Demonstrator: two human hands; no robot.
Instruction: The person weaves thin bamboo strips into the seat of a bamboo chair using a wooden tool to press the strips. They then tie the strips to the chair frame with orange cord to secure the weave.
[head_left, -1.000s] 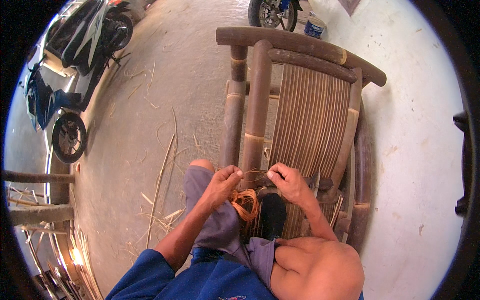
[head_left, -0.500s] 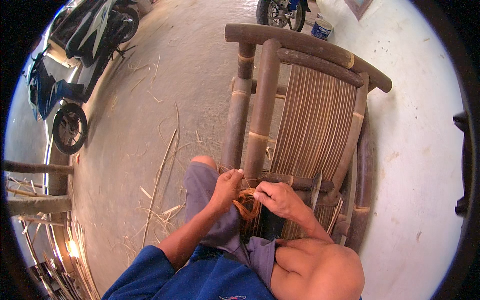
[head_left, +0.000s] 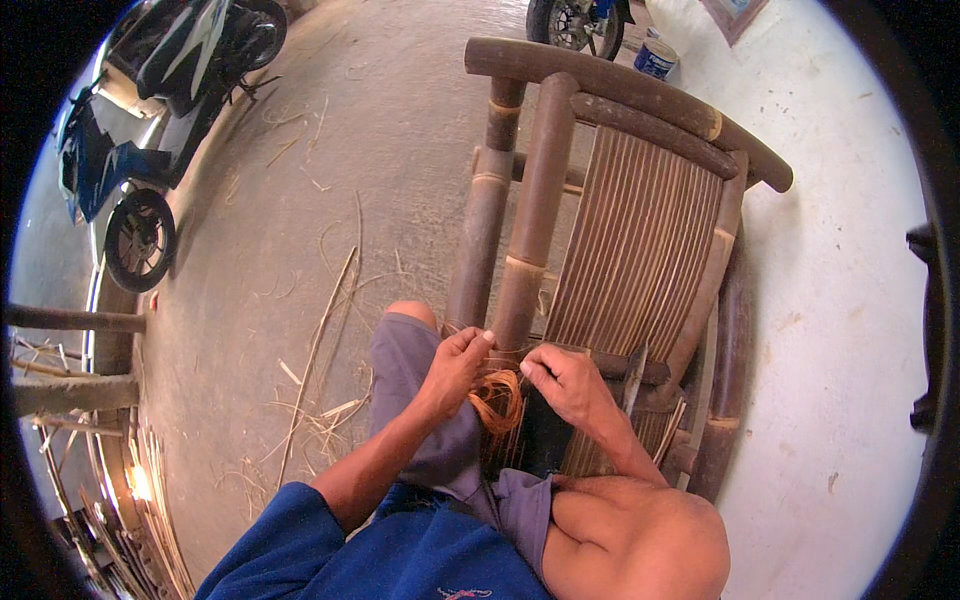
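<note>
My left hand is closed in a pinch, with thin fibre strands running from its fingertips. My right hand is pinched too, a little to the right, and a fine strand seems to stretch between the two. A looped bundle of orange-brown fibre hangs just below and between them. Both hands are over the bamboo chair, close to the foot of its thick left post. Its slatted back rises beyond my right hand. A knife blade lies on the chair just right of that hand.
Bamboo strips and shavings litter the concrete floor at left. A motorcycle stands far left, another wheel at the top. A bucket sits behind the chair. The white wall runs along the right; bamboo sticks lean lower left.
My right hand has drawn slightly away to the right, widening the gap between the hands. The left hand stays nearly in place. The view has shifted a little.
</note>
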